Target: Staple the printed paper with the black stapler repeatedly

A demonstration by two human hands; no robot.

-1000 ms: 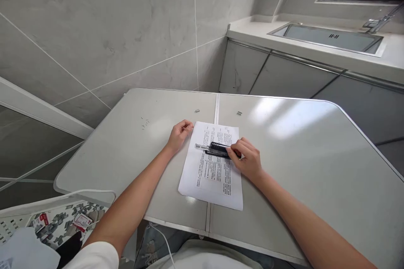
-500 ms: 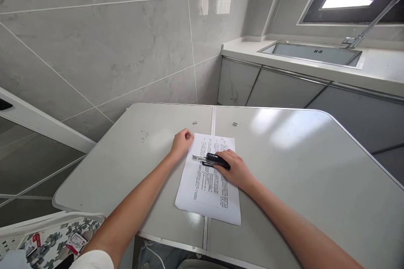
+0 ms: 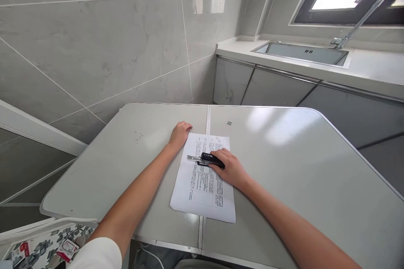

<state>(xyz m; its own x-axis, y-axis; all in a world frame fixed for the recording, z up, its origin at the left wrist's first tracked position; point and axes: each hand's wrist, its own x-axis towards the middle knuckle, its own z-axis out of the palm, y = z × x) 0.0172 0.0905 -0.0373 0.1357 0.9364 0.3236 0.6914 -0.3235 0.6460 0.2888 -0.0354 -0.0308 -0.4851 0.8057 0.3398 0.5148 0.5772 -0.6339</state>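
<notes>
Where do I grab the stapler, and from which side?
I'd grip the stapler by its thick black body, coming from the right, as the right hand does. It lies crosswise with that chunky end on the right, which looks easier to wrap fingers around. The thin metal strip sticks out left, so it's probably the worse handle.

A pale grey table (image 3: pixel 284 176) is showing a seam (image 3: pixel 208 119) that is running from its near edge to its far edge. Printed paper (image 3: pixel 205 189) is lying across the seam. Tiny dark bits (image 3: pixel 139 136) are lying scattered on the far left; small metal strips (image 3: pixel 229 123) are lying beyond the paper, right of the seam.
</notes>
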